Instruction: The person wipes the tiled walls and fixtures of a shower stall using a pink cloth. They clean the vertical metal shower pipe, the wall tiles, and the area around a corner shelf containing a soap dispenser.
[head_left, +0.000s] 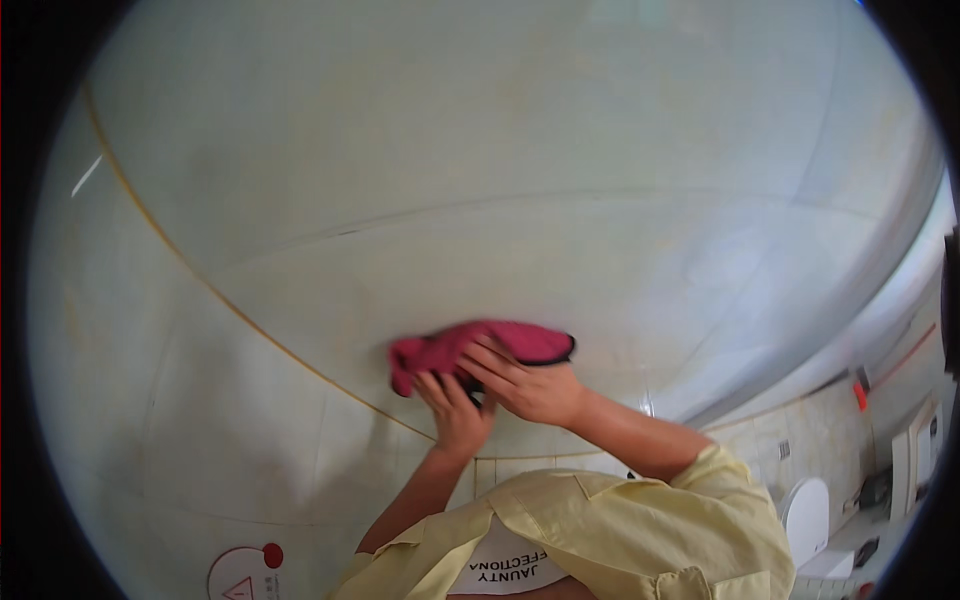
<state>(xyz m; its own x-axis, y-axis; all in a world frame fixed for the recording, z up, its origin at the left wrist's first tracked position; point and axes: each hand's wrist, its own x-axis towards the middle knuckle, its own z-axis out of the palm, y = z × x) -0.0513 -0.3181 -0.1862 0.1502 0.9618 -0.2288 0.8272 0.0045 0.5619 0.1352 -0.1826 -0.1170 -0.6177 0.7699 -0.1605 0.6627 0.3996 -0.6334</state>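
A dark pink cloth with black edging (517, 341) lies bunched against a pale, glossy tiled wall (525, 255). My left hand (454, 416) touches the cloth's lower left part, its fingertips on the fabric. Beside it, my right hand (529, 382) presses on the middle of the cloth with fingers spread over it. The thumb side of my left hand is close to the right hand. Part of the cloth is hidden under both hands.
A yellow grout line (247, 319) curves down the wall's left side. At the lower left is a round-edged warning sign (240, 574) with a red disc. A white toilet lid (808, 521) and a white fixture stand at the lower right.
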